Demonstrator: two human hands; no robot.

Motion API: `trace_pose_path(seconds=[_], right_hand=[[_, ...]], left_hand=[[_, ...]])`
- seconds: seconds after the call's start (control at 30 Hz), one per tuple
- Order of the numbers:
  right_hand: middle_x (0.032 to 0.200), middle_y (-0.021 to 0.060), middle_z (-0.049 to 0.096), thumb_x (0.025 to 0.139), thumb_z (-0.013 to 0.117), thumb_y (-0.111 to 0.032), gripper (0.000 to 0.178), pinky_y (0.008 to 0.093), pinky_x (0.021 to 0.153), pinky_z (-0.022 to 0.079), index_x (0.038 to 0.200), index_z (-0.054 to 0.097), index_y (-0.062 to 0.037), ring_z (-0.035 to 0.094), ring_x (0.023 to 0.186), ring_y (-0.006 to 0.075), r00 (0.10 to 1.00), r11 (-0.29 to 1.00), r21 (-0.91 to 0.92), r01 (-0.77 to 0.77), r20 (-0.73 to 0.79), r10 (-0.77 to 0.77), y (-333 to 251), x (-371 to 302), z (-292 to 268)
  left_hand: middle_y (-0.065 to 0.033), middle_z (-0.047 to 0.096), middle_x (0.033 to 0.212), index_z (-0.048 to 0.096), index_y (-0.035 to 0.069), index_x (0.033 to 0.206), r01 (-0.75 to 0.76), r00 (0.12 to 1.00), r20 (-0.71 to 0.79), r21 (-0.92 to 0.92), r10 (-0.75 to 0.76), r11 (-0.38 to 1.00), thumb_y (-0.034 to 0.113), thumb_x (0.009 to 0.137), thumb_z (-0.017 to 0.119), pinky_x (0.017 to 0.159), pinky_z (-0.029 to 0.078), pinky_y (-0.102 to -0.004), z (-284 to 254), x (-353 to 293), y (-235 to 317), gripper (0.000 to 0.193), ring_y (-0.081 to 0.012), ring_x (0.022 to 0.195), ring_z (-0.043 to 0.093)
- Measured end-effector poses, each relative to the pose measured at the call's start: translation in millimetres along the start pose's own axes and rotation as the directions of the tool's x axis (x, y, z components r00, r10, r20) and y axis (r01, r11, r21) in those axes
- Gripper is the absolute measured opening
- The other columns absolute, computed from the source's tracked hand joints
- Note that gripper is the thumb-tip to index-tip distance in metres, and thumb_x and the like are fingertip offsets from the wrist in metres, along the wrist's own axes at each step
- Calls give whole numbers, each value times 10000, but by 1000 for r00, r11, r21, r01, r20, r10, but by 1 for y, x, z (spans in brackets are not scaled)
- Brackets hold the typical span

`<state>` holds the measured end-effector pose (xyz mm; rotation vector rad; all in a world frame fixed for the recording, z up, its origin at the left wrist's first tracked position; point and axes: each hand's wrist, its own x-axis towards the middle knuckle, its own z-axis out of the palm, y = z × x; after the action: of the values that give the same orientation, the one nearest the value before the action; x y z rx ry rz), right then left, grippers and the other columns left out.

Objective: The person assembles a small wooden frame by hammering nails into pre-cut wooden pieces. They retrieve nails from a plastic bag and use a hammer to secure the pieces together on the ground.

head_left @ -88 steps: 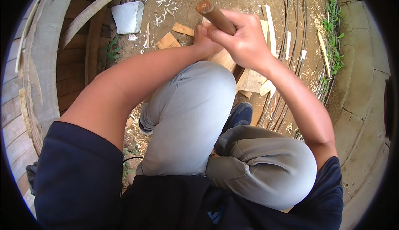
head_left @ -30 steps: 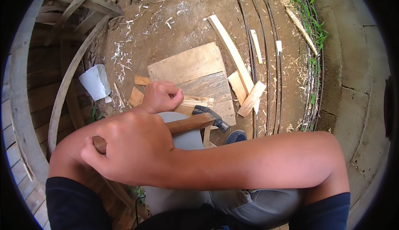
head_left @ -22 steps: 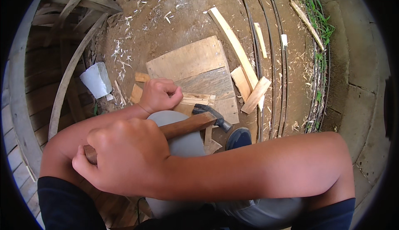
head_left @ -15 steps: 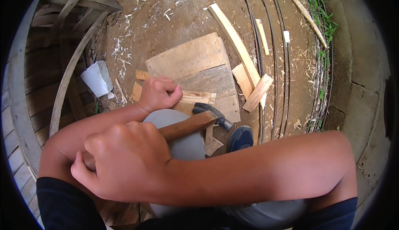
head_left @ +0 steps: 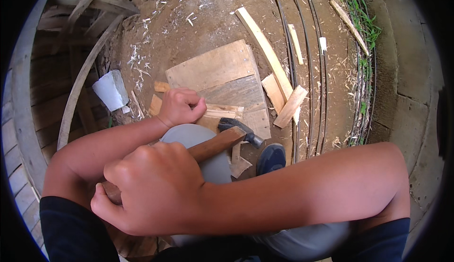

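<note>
My right hand point(head_left: 156, 186) is wrapped round the wooden handle of a claw hammer point(head_left: 217, 144). Its dark metal head lies beyond my grey-clad knee point(head_left: 189, 134), near the stacked wood. Farther forward, my left hand point(head_left: 182, 106) is closed in a fist at the left end of some narrow wood strips point(head_left: 231, 109). Whatever its fingers may hold is hidden. Both the strips and that hand are over or against a panel of wide boards point(head_left: 213, 68) lying on the ground.
A pale block point(head_left: 111, 90) stands on the dirt at left, beside a wooden frame point(head_left: 78, 91). Loose wood offcuts point(head_left: 291, 106) and a long strip point(head_left: 262, 44) lie right of the panel. Dark rods point(head_left: 308, 63) run along the ground toward a concrete edge point(head_left: 402, 72). My shoe point(head_left: 271, 159) is near the hammer head.
My right hand has shifted slightly right and toward me, still gripping the hammer. My left hand stays in place, closed.
</note>
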<state>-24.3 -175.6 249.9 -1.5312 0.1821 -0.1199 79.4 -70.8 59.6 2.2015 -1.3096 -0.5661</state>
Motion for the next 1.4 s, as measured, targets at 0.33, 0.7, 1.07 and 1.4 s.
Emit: trace_pose_path(seconds=[0.33, 0.7, 1.07, 1.4], right_hand=[[539, 169, 621, 792, 691, -339, 383, 453, 512, 531, 592, 699, -13, 641, 502, 347, 997, 998, 42, 40, 68, -43, 1, -4, -13], [531, 176, 611, 779, 690, -325, 391, 468, 502, 508, 560, 663, -2, 622, 493, 364, 984, 995, 71, 75, 154, -85, 0, -9, -24], [530, 133, 586, 796, 689, -307, 361, 449, 497, 474, 575, 604, -34, 597, 481, 331, 972, 983, 106, 148, 166, -165, 3, -21, -40], [489, 61, 413, 813, 698, -223, 363, 375, 441, 323, 596, 453, -66, 438, 418, 243, 932, 933, 236, 273, 175, -317, 9, -31, -59]], left_hand=[[-67, 599, 550, 638, 70, 552, 30, 1000, -5, -12, -30, 999, 199, 812, 694, 490, 482, -406, 2, -2, -2, 296, -264, 508, 604], [-70, 600, 558, 645, 66, 558, -8, 1000, -3, 14, 8, 1000, 198, 809, 676, 498, 482, -419, 1, -2, -1, 285, -266, 513, 599], [-85, 605, 571, 650, 56, 571, 7, 1000, 21, 15, -7, 1000, 191, 812, 669, 524, 501, -426, -1, 1, 4, 277, -281, 528, 605], [-116, 546, 545, 592, 19, 570, -24, 1000, 7, 1, 24, 1000, 163, 804, 658, 512, 451, -451, 0, 1, 0, 282, -306, 514, 561]])
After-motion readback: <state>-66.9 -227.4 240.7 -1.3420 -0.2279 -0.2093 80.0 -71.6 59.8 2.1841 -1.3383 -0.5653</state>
